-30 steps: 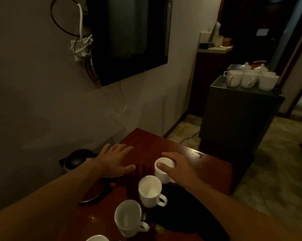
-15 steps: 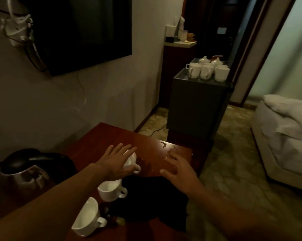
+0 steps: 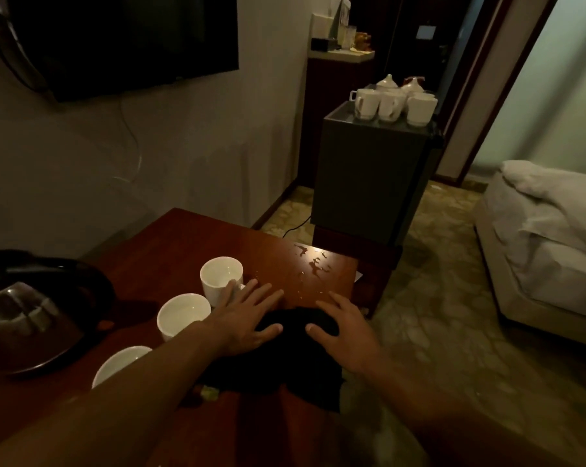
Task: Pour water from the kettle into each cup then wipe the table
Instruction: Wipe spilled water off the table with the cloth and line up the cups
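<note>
Since half a second ago the left hand (image 3: 248,315) has come off the far cup (image 3: 221,279) and the right hand (image 3: 344,326) has drawn back from the spilled water (image 3: 313,261). Both now press flat, fingers straight and spread, on the one black cloth (image 3: 295,362), thumbs near each other. Three white cups (image 3: 183,315) stand in a row just left of the left hand. One kettle (image 3: 25,315) sits further left on the worktop (image 3: 190,244). The spill lies ahead of the right hand's fingertips. Beyond it, three mugs (image 3: 391,104) top a grey cabinet (image 3: 369,180).
</note>
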The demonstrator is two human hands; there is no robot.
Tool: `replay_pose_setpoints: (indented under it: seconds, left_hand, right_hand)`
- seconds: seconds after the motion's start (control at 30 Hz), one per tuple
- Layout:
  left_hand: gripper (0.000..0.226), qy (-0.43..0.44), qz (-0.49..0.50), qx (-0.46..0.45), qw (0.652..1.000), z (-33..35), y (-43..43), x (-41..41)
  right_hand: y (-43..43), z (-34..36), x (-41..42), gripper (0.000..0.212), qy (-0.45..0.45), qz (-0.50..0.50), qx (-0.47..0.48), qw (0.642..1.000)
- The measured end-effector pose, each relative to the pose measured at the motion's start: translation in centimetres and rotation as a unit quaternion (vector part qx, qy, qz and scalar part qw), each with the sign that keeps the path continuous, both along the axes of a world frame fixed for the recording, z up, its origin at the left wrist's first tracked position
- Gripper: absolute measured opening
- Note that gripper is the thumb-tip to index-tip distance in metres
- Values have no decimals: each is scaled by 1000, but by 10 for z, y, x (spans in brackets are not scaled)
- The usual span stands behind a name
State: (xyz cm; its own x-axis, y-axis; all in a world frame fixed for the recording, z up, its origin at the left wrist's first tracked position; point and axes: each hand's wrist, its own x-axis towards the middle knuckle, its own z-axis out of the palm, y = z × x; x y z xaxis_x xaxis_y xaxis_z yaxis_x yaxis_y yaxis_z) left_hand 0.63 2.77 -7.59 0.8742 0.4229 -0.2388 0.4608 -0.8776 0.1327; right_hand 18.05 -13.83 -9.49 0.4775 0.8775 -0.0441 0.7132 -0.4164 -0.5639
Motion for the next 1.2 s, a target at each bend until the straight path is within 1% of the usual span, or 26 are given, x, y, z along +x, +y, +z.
replay_pose_setpoints:
  seconds: [0.07,0.2,0.3,0.47,0.6,0.77,1.0,1.2]
  left_hand:
    - [87,4,-12,24,1000,-6,-3,-1]
    - [73,27,-35,56,997,-14,-10,-2]
    - [71,55,-68,93,992,-18,-12,-2]
    - [69,52,-77,137,986,-26,-21,2]
    - [68,33,-38,85,995,-39,-29,4]
    - [67,40,-3,62,997,-54,-31,5]
    - [65,13,50,14,999,-72,-32,7]
    - [64,-9,72,11,997,-85,-35,9]
  right_hand:
    - [-1,-9,-2,65,-8,2,-5,1000]
    - [-3,-25,-8,62,-16,7,-14,1000]
    - [-5,-38,-13,59,-23,3,-16,1000]
    - [-6,-54,-20,62,-48,0,-27,998]
    - [-6,-60,-22,64,-61,6,-35,998]
    - [-2,-65,-22,67,-63,3,-30,998]
    - [0,-71,-24,70,-89,0,-28,996]
    - [7,-77,-30,72,-97,-15,-45,994]
